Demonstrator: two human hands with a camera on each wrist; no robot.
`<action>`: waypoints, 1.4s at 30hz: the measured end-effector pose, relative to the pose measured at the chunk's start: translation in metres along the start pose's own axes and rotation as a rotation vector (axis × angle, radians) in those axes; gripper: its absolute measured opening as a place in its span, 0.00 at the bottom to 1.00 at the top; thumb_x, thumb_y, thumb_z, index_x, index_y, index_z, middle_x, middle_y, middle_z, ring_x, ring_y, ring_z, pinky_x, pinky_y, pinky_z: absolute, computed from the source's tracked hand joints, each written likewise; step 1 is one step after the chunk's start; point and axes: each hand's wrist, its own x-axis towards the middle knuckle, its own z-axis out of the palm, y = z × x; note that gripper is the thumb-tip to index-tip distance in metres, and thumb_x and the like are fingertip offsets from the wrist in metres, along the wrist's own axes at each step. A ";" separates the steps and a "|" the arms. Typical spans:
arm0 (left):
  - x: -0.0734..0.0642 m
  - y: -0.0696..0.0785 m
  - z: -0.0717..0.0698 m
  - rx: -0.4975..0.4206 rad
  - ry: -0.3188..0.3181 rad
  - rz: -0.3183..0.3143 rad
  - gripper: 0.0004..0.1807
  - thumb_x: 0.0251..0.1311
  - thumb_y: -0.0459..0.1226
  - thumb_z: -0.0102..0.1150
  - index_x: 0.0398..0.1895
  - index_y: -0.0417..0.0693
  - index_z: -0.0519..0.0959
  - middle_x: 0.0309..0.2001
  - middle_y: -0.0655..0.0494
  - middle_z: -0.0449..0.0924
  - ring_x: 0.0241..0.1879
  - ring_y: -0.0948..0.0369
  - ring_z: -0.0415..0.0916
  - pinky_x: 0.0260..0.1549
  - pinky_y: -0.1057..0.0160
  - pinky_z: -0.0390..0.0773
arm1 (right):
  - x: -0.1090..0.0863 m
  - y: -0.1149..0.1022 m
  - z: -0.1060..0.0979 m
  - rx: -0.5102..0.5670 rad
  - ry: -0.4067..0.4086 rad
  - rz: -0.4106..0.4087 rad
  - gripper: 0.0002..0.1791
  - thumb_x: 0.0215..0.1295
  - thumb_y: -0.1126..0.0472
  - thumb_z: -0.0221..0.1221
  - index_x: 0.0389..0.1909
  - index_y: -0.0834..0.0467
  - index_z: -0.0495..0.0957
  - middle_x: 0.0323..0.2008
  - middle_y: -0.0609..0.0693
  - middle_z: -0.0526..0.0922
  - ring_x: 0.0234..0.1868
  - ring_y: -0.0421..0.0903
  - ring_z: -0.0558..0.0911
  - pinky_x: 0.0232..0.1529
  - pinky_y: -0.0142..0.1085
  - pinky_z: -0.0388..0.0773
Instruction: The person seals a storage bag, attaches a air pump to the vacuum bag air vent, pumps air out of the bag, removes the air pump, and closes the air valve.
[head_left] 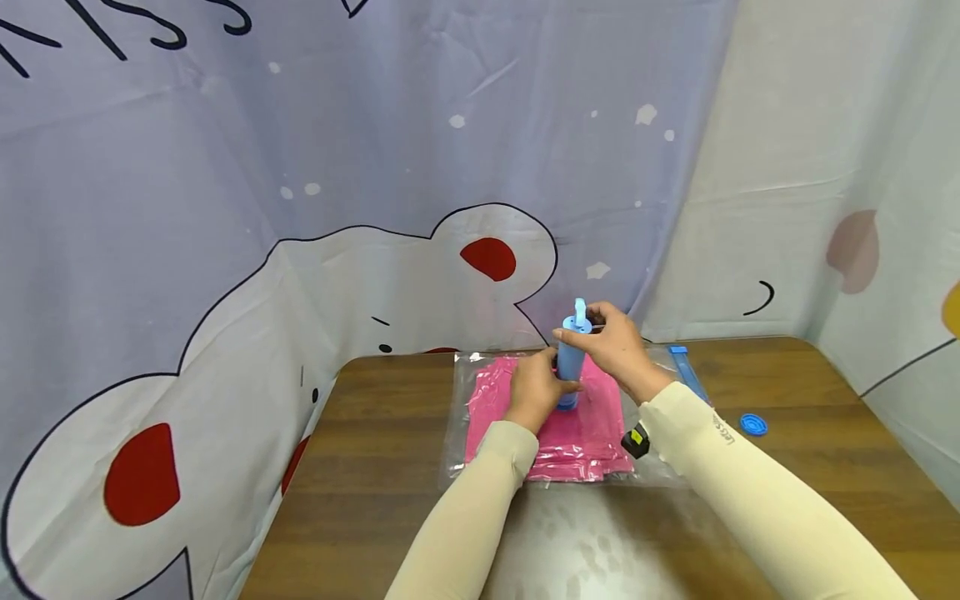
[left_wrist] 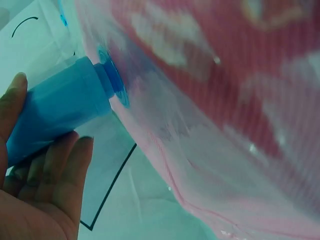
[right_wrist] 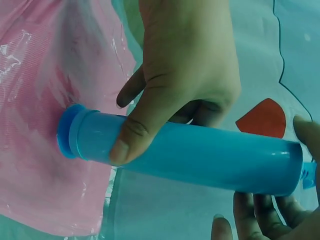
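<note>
A blue hand pump [head_left: 572, 360] stands nearly upright on a clear plastic bag [head_left: 459, 417] that has folded pink fabric [head_left: 551, 446] inside. My left hand [head_left: 534, 387] grips the pump's lower barrel, thumb on the near side. At the top, my right hand [head_left: 618, 346] holds the barrel's upper end beside the light blue handle [head_left: 580, 310]. In the left wrist view, the pump's narrow end meets a round blue valve [left_wrist: 119, 82] on the bag. The right wrist view has the barrel lying across it, with the right fingers [right_wrist: 245, 212] around its end.
On the wooden table [head_left: 390, 442], a round blue cap [head_left: 753, 425] lies to the right. A long blue strip [head_left: 688, 371] sits at the bag's right edge. A small black item with a yellow mark [head_left: 636, 442] is beside the right cuff. Printed cloth [head_left: 375, 308] hangs behind the table.
</note>
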 end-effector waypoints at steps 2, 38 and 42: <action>-0.001 0.001 0.001 0.004 0.009 -0.005 0.29 0.50 0.46 0.94 0.55 0.47 0.92 0.51 0.51 0.98 0.51 0.52 0.96 0.54 0.50 0.92 | 0.000 -0.001 0.001 -0.036 0.035 -0.007 0.43 0.71 0.41 0.77 0.74 0.64 0.74 0.71 0.64 0.83 0.72 0.62 0.82 0.76 0.58 0.81; 0.013 -0.010 -0.016 -0.241 -0.278 0.072 0.29 0.62 0.34 0.86 0.66 0.42 0.86 0.61 0.43 0.93 0.64 0.46 0.92 0.64 0.53 0.92 | 0.001 -0.001 -0.002 -0.017 -0.037 -0.019 0.22 0.69 0.61 0.73 0.62 0.64 0.86 0.53 0.57 0.92 0.54 0.52 0.84 0.60 0.45 0.83; 0.012 -0.011 -0.013 -0.202 -0.256 0.070 0.31 0.61 0.35 0.87 0.67 0.41 0.86 0.60 0.43 0.94 0.63 0.47 0.93 0.64 0.53 0.92 | -0.001 0.002 0.003 -0.034 -0.020 -0.026 0.33 0.73 0.55 0.74 0.74 0.66 0.79 0.66 0.66 0.88 0.66 0.61 0.86 0.72 0.56 0.83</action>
